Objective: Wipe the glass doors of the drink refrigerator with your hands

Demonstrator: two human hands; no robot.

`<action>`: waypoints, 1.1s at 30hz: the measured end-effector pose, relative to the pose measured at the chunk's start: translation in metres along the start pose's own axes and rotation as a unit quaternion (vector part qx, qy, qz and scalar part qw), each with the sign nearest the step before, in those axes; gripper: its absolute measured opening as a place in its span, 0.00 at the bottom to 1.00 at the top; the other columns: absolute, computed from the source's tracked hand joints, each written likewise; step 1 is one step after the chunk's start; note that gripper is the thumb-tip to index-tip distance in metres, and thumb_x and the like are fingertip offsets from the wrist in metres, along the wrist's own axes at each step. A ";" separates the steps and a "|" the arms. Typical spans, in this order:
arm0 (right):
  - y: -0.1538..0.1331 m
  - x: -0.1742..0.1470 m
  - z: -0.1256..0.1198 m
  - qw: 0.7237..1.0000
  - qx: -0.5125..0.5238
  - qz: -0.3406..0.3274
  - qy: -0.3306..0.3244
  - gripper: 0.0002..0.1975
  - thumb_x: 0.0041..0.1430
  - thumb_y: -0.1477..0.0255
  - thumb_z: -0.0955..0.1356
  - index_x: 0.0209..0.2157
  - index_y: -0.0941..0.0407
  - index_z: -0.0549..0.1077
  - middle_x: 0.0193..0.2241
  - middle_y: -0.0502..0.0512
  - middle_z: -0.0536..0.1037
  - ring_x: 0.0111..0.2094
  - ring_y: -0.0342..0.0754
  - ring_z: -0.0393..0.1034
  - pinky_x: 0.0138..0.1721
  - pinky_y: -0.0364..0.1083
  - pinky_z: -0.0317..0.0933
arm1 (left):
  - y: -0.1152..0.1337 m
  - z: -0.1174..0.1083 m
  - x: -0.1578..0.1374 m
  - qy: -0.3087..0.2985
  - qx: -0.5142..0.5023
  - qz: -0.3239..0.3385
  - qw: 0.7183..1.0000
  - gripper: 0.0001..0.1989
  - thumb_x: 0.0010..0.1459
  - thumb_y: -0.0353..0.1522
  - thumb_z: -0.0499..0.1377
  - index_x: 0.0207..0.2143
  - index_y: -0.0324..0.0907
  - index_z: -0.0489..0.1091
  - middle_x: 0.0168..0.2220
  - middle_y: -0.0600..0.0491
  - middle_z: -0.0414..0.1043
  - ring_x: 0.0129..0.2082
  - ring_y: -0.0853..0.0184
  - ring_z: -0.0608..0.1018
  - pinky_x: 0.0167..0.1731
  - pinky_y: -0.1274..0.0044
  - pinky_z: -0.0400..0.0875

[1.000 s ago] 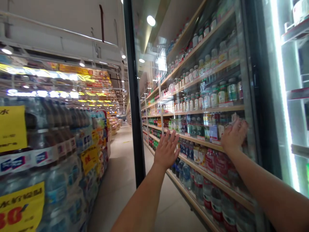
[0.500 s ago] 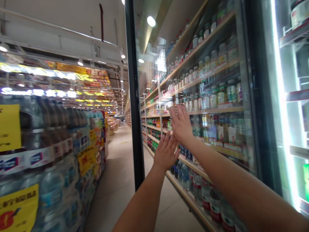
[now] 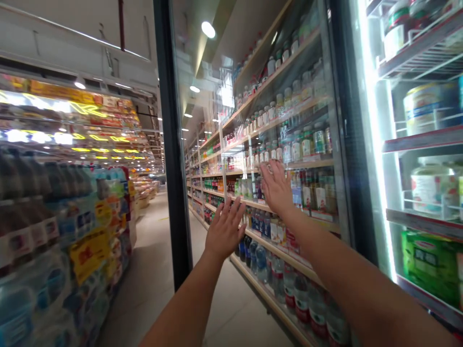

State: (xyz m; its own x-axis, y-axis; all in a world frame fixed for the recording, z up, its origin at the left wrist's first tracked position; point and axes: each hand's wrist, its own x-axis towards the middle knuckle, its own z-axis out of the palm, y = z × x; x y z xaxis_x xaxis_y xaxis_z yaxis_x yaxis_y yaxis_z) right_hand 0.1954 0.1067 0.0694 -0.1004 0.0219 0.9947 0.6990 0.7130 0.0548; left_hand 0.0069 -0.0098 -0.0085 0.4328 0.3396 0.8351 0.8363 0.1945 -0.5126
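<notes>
Shop aisle (image 3: 150, 241) lined with bottles. Glass door (image 3: 255, 137) already opened beside lit cooler (image 3: 421, 144); work remaining cannot be judged. Left hand (image 3: 224, 226) spread on door, nothing gripped. Right hand (image 3: 278, 188) grip half-curled; pale scrap possibly held, blurred.

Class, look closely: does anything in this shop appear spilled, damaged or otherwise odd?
Nothing stands out: no spill or damage shows. The glass door stands open beside lit cooler shelves, with the left hand and right hand up at it. The bottle stack at left is blurred, so small faults could be missed.
</notes>
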 end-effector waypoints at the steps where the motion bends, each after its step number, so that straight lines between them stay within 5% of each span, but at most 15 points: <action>1: 0.014 -0.003 -0.002 0.999 -0.012 0.033 0.002 0.26 0.71 0.68 0.57 0.69 0.51 0.58 0.70 0.61 0.55 0.71 0.58 0.44 0.67 0.65 0.43 | 0.000 0.001 0.000 0.000 0.000 0.000 1.000 0.34 0.67 0.42 0.55 0.71 0.42 0.51 0.71 0.49 0.47 0.73 0.55 0.44 0.71 0.62 0.43; 10: 0.127 -0.074 -0.035 0.941 -0.073 0.332 0.014 0.31 0.69 0.65 0.54 0.70 0.58 0.51 0.70 0.69 0.53 0.70 0.65 0.47 0.63 0.75 0.47 | 0.001 0.001 0.000 -0.006 0.000 -0.004 1.000 0.33 0.67 0.42 0.54 0.71 0.42 0.52 0.72 0.49 0.46 0.73 0.55 0.43 0.71 0.61 0.41; 15: 0.134 -0.087 -0.032 0.913 -0.064 0.400 0.044 0.31 0.69 0.64 0.56 0.70 0.60 0.53 0.68 0.74 0.55 0.68 0.68 0.51 0.61 0.77 0.49 | 0.003 -0.001 0.000 -0.001 -0.004 -0.002 1.000 0.33 0.68 0.43 0.53 0.70 0.40 0.53 0.72 0.49 0.45 0.73 0.54 0.43 0.71 0.61 0.41; 21: 0.028 -0.068 -0.002 0.993 -0.045 0.110 0.013 0.29 0.70 0.67 0.57 0.70 0.58 0.54 0.70 0.68 0.52 0.72 0.62 0.39 0.67 0.66 0.48 | 0.002 -0.003 0.000 0.014 -0.018 -0.001 1.000 0.33 0.68 0.43 0.53 0.70 0.39 0.51 0.72 0.48 0.47 0.73 0.55 0.43 0.70 0.61 0.43; 26: -0.062 -0.093 0.015 0.994 0.003 -0.103 -0.028 0.29 0.68 0.70 0.61 0.69 0.54 0.58 0.70 0.60 0.54 0.73 0.60 0.37 0.68 0.62 0.46 | 0.000 -0.012 -0.006 0.041 -0.035 -0.002 0.999 0.34 0.69 0.41 0.51 0.71 0.35 0.47 0.72 0.42 0.45 0.73 0.57 0.43 0.70 0.63 0.44; 29: -0.070 -0.109 0.017 0.978 0.025 -0.204 -0.036 0.28 0.67 0.69 0.63 0.67 0.56 0.62 0.69 0.60 0.58 0.72 0.59 0.39 0.68 0.60 0.44 | -0.001 -0.016 -0.019 0.038 -0.031 -0.022 0.999 0.34 0.69 0.40 0.51 0.72 0.37 0.46 0.71 0.44 0.47 0.73 0.57 0.44 0.71 0.61 0.40; 33: -0.031 -0.118 0.008 0.944 0.034 -0.318 -0.076 0.28 0.66 0.69 0.64 0.67 0.50 0.62 0.68 0.55 0.61 0.71 0.55 0.45 0.70 0.58 0.42 | -0.001 -0.011 -0.035 0.013 -0.011 -0.064 0.998 0.35 0.69 0.41 0.52 0.72 0.41 0.46 0.71 0.47 0.49 0.73 0.57 0.46 0.71 0.60 0.38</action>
State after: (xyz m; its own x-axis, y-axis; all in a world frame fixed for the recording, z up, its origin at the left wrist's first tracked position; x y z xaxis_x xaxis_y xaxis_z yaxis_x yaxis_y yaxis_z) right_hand 0.1797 0.0879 -0.0504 -0.5889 -0.3297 0.7379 0.4157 0.6594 0.6264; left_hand -0.0049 -0.0318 -0.0349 0.3313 0.2886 0.8983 0.8921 0.2143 -0.3979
